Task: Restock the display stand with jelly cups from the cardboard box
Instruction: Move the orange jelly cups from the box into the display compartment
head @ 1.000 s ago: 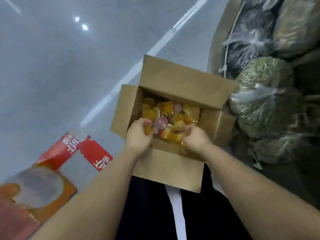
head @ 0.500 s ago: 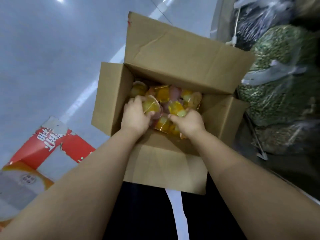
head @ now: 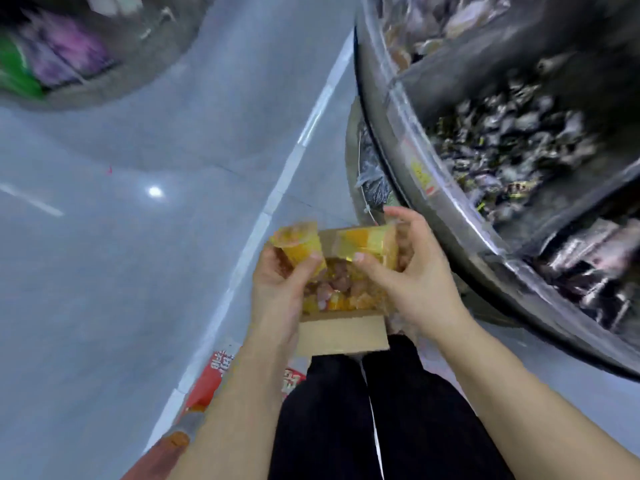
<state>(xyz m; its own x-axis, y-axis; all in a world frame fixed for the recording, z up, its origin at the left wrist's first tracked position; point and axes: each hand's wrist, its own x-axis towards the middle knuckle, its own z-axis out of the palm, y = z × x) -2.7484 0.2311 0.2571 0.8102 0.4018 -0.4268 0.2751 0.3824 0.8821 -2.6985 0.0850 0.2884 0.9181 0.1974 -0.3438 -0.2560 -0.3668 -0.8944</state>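
My left hand (head: pixel 277 289) is curled around a handful of jelly cups (head: pixel 299 245), thumb pressed across their front; they are small translucent tubs of yellow-orange jelly with pale, crinkled foil tops, though motion blur hides how many I have. My right hand (head: pixel 412 271) grips a second clutch of cups (head: pixel 369 245), the thumb laid along the near side and the fingers wrapped round the far side, and these show the same amber and yellow colour with a lighter band near the rim. Both handfuls are raised above the cardboard box (head: pixel 343 336), which sits on the floor just beyond my dark trousers (head: pixel 374 420), its near flap folded toward me. Inside it lies a loose heap of more cups (head: pixel 341 291), mostly yellow and orange with a few pink ones mixed in. To the right curves the display stand (head: pixel 446 216), its clear wall fronting bins of dark wrapped sweets (head: pixel 509 147). A red printed carton (head: pixel 207 382) lies on the grey floor (head: pixel 121 271) at near left.
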